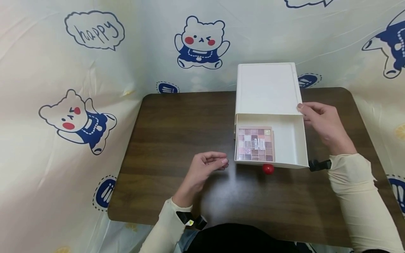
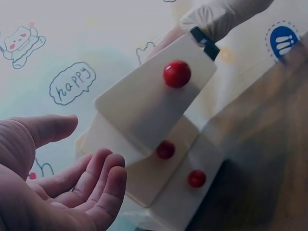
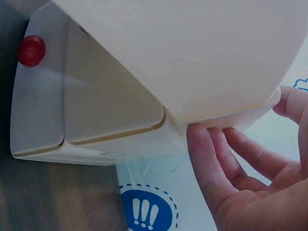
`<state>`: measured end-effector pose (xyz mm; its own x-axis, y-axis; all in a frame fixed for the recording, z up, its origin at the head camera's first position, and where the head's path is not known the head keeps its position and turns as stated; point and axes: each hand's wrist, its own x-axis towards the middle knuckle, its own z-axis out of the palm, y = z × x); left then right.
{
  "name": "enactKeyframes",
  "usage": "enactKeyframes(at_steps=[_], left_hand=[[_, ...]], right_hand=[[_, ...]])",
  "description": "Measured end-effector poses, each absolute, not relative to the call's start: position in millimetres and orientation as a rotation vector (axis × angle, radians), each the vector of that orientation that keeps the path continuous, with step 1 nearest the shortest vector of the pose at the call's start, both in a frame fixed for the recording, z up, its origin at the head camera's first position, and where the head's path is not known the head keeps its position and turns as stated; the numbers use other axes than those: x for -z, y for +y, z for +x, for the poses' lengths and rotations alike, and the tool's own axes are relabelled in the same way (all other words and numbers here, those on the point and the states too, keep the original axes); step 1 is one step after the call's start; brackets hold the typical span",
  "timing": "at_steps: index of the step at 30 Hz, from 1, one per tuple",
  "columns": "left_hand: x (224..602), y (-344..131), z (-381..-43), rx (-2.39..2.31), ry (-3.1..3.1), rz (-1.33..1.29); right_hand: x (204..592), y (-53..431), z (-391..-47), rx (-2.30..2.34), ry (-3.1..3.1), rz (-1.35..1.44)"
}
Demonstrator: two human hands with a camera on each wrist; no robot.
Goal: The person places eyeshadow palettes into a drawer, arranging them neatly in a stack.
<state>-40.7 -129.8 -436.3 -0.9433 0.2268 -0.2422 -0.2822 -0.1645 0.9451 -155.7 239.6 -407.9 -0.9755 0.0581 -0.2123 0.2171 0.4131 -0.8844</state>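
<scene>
A white drawer cabinet [image 1: 267, 89] with round red knobs stands on the table. Its top drawer [image 1: 289, 140] is pulled out toward me, with its red knob [image 1: 268, 169] at the front. Inside the drawer, on the left, lies an eyeshadow palette [image 1: 255, 144] with a clear-looking lid and "BACK" printed on it. My right hand [image 1: 326, 123] holds the cabinet's right edge, thumb on top and fingers against the side [image 3: 236, 159]. Off the drawer's front left corner, my left hand [image 1: 204, 172] hovers with loosely bent fingers and holds nothing.
Below the top drawer, the lower drawers show red knobs, a middle knob [image 2: 165, 149] and a bottom knob [image 2: 197, 178]. Behind the dark wooden table [image 1: 177, 126] hangs a pale curtain [image 1: 142, 45] with bear prints. Dark wrist cameras sit on both sleeves.
</scene>
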Motion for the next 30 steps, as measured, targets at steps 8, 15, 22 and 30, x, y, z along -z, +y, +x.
enactKeyframes(at_steps=[8, 15, 22, 30], left_hand=[[447, -119, -30, -2.124, 1.573, -0.099], [455, -105, -21, -2.13, 1.41, -0.086], [455, -91, -16, -2.146, 1.287, -0.125], [460, -68, -13, -2.13, 1.169, -0.141]], right_hand=[[409, 239, -156, 1.603, 2.515, 0.245], [407, 238, -155, 1.616, 2.519, 0.246], [407, 238, -156, 1.603, 2.516, 0.253], [407, 238, -155, 1.624, 2.514, 0.265]])
